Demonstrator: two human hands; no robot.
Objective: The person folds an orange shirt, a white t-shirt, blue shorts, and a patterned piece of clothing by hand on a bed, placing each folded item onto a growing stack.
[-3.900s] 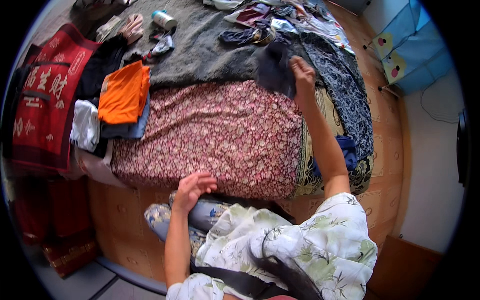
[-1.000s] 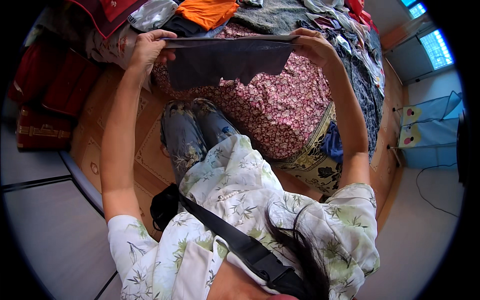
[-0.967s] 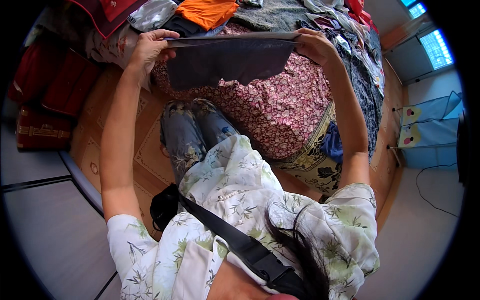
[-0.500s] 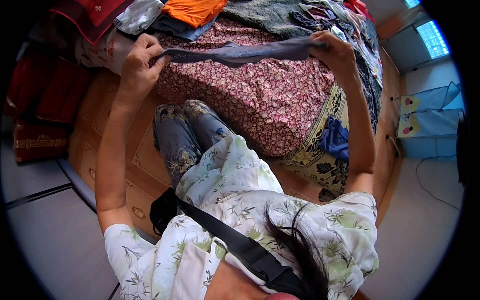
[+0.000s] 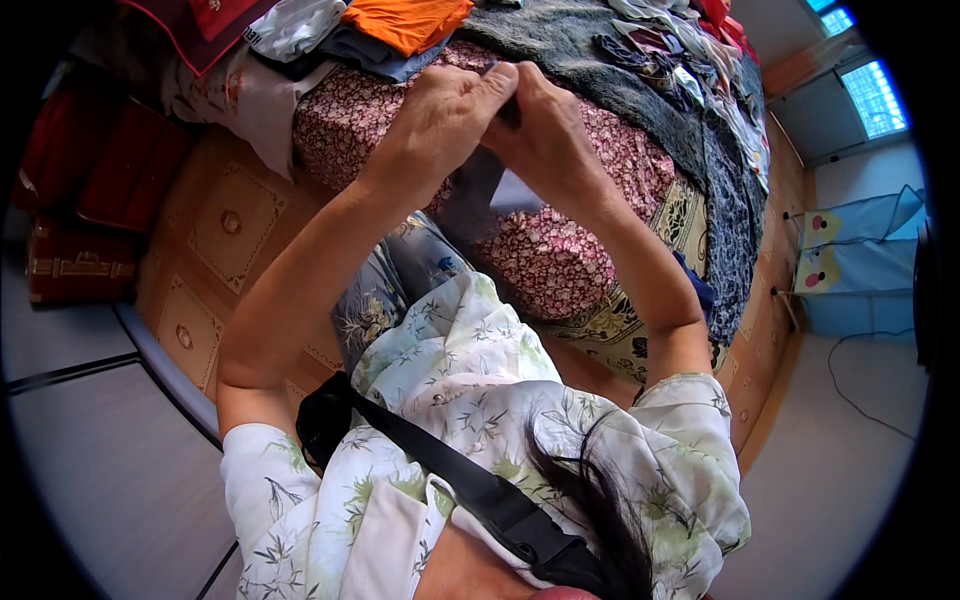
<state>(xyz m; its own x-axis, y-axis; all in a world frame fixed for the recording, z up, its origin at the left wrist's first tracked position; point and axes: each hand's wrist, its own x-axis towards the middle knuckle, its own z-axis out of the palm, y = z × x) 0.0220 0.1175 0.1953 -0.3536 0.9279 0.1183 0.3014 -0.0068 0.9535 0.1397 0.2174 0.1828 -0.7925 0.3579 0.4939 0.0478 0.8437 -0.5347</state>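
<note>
My left hand (image 5: 430, 125) and my right hand (image 5: 540, 130) meet over the bed, thumbs side by side, both closed on the top of a grey-blue garment (image 5: 470, 190). Most of the cloth is hidden behind my hands. Below them it hangs folded and somewhat blurred, with a paler patch near my right wrist. What kind of garment it is I cannot tell. Under it lies the pink floral bed cover (image 5: 560, 245).
Beyond my left hand, an orange garment (image 5: 405, 22) lies on folded blue-grey clothes, beside a white one (image 5: 297, 28). Loose clothes (image 5: 665, 45) heap at the far right on a dark grey blanket (image 5: 560, 42). A brown case (image 5: 82, 262) stands on the left, and a blue cloth (image 5: 695, 285) lies at right.
My hands have come together from far apart. The garment, stretched sideways between them before, now hangs doubled beneath them.
</note>
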